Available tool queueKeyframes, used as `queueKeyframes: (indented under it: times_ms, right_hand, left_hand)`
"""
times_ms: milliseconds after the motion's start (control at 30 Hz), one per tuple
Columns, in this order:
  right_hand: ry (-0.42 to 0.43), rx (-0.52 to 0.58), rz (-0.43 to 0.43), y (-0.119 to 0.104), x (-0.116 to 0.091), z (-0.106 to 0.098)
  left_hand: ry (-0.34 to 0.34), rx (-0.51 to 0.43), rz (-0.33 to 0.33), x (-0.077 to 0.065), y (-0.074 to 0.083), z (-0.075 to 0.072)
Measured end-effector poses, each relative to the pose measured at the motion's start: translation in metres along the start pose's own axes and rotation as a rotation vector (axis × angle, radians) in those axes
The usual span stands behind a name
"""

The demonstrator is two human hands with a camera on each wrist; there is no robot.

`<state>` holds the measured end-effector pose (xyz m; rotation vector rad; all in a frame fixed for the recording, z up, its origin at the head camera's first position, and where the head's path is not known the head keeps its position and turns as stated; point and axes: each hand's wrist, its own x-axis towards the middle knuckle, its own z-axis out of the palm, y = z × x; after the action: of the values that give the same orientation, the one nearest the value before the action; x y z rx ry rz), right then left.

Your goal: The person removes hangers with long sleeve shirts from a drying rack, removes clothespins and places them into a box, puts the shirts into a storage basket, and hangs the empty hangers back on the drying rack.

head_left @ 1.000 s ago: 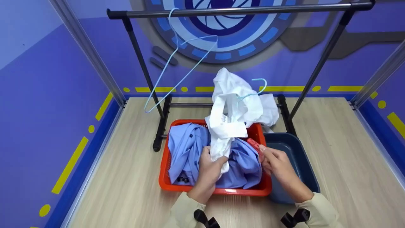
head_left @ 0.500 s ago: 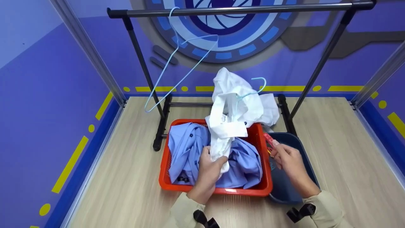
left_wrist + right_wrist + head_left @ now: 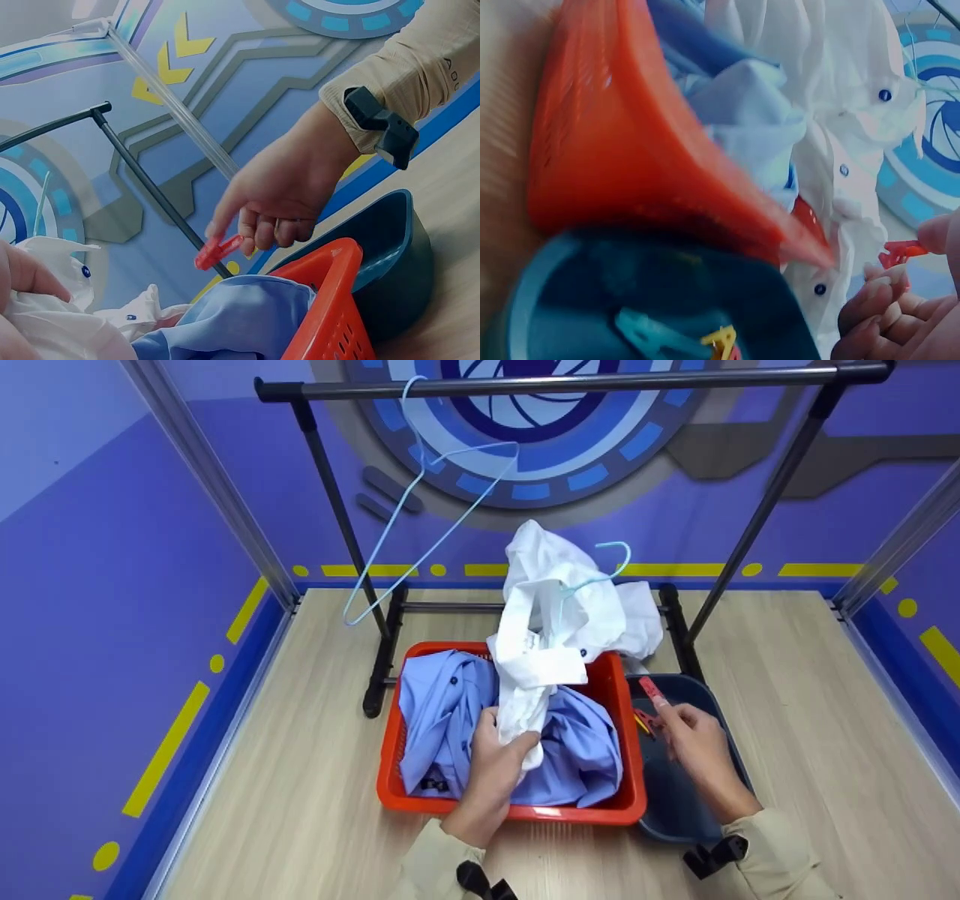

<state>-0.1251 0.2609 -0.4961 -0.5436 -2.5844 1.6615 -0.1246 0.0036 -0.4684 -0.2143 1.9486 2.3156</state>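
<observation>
My left hand (image 3: 491,769) grips a bunched white shirt (image 3: 600,619) above the basket. A light blue hanger (image 3: 624,556) pokes out of the shirt, hook upward; its lower part is hidden by cloth. Between thumb and fingers, my right hand (image 3: 701,742) pinches a red clothespin (image 3: 651,688) above the dark bin (image 3: 679,806). The right wrist view also shows this clothespin (image 3: 900,252), near the white shirt's buttoned front. Inside the bin lie a teal clothespin (image 3: 649,331) and a yellow one (image 3: 720,341), with a bit of red beside them.
A red basket (image 3: 637,787) holds a blue shirt (image 3: 446,697) under my left hand, with the bin against its right side. Behind stands a black clothes rack (image 3: 585,382) with an empty light blue hanger (image 3: 379,536) on its bar. Walls enclose the floor.
My right hand has moved right with the red clothespin, from the basket's right edge to above the dark bin. The left hand and white shirt have stayed in place.
</observation>
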Motion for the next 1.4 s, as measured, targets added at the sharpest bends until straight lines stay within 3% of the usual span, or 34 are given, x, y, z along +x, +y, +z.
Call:
queueKeyframes:
  times_ms: [267, 533, 700, 1033, 1400]
  right_hand:
    - [-0.004, -0.159, 0.007, 0.011, 0.005, -0.002]
    - [-0.050, -0.476, -0.041, 0.022, 0.009, -0.006]
    - [-0.112, -0.547, -0.052, 0.025, 0.009, -0.010]
    - [-0.092, -0.698, -0.085, 0.033, 0.011, -0.013]
    - [-0.143, -0.725, -0.060, 0.045, 0.010, -0.016]
  left_hand:
    - [0.000, -0.005, 0.004, -0.001, 0.000, 0.000]
    - [0.009, 0.013, 0.005, -0.001, 0.000, -0.001]
    - [0.007, 0.008, 0.004, -0.001, -0.001, 0.000]
    - [-0.014, -0.035, -0.007, 0.000, -0.003, 0.000]
    - [-0.023, -0.012, -0.008, 0.000, -0.001, -0.002]
